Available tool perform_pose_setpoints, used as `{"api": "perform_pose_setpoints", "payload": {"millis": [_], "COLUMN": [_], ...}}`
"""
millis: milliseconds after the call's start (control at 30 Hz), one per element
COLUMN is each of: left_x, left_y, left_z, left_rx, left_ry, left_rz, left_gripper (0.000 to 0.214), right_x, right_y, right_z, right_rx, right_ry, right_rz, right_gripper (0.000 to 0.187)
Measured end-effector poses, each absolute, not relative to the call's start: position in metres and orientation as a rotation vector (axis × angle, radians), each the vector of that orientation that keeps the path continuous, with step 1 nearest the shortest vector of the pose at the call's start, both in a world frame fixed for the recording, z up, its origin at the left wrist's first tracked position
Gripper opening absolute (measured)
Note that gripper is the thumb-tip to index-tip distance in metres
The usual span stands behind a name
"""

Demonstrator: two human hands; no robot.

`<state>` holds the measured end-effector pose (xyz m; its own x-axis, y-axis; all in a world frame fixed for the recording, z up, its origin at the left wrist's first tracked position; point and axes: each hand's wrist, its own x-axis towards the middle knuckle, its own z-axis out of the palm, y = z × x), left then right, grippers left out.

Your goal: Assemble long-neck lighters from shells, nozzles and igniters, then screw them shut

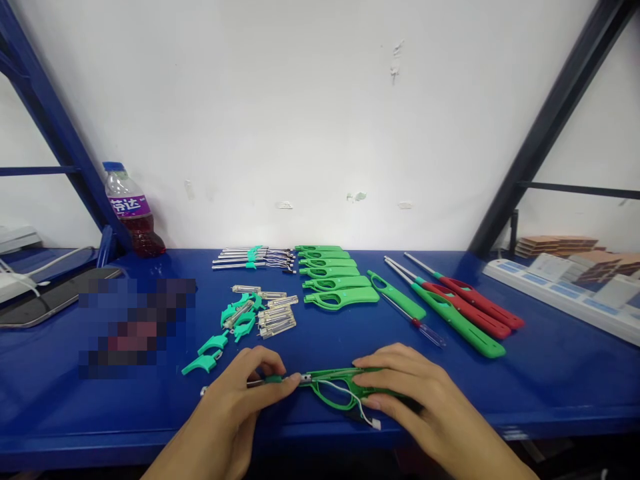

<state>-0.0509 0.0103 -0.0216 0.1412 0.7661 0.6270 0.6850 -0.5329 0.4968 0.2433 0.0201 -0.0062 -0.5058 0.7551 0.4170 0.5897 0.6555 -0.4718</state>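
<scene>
Near the table's front edge lies an open green lighter housing [334, 403], its hollow inner side facing up. My right hand [407, 383] grips its handle end, fingers over the upper side. A metal lighter tube [305, 378] with a teal collar meets the housing's narrow end. My left hand [253, 387] pinches this tube between thumb and fingers. White wire [345, 389] runs from the tube across the trigger loop to a small white-tipped end [375, 424] hanging below. What lies under my right fingers is hidden.
Behind are green housings [343, 298], metal tubes [240, 265], teal triggers [213, 343] and clear fuel tanks [277, 323]. To the right lie a screwdriver [427, 332], a green lighter [457, 320] and red lighters [480, 307]. A bottle [135, 213] stands at the back left; a power strip [565, 300] lies right.
</scene>
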Motion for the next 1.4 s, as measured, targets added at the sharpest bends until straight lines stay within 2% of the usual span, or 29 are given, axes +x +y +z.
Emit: {"api": "perform_pose_setpoints", "payload": {"millis": [133, 400, 600, 800, 833, 933, 1000, 1200, 1400], "left_x": [-0.055, -0.07, -0.073, -0.075, -0.075, -0.076, -0.076, -0.075, -0.074], "left_y": [0.009, 0.001, 0.0, 0.001, 0.001, 0.0, 0.0, 0.0, 0.001], "left_z": [-0.017, 0.007, -0.004, -0.01, -0.01, -0.01, -0.009, -0.01, -0.014], "left_rx": [2.326, 2.425, 2.447, 2.453, 2.458, 2.468, 2.466, 2.464, 2.481], "left_ry": [1.423, 1.289, 1.357, 1.39, 1.391, 1.386, 1.381, 1.393, 1.364], "left_rz": [1.303, 0.956, 0.891, 0.894, 0.898, 0.897, 0.886, 0.923, 0.986], "left_gripper": [0.043, 0.052, 0.057, 0.052, 0.052, 0.052, 0.051, 0.049, 0.052], "right_x": [0.243, 0.243, 0.242, 0.245, 0.246, 0.248, 0.247, 0.24, 0.243], "right_y": [0.02, 0.02, 0.022, 0.017, 0.015, 0.009, 0.007, 0.009, 0.012], "right_z": [-0.007, -0.002, -0.005, 0.001, 0.003, 0.007, 0.008, 0.004, -0.001], "right_rx": [-1.034, -1.019, -1.031, -1.045, -1.024, -0.934, -0.936, -0.887, -0.889], "right_ry": [-2.272, -2.265, -2.271, -2.209, -2.204, -2.228, -2.256, -2.321, -2.221], "right_rz": [0.364, 0.38, 0.388, 0.435, 0.45, 0.433, 0.368, 0.25, 0.318], "right_gripper": [0.025, 0.023, 0.021, 0.017, 0.02, 0.049, 0.056, 0.012, 0.003]}}
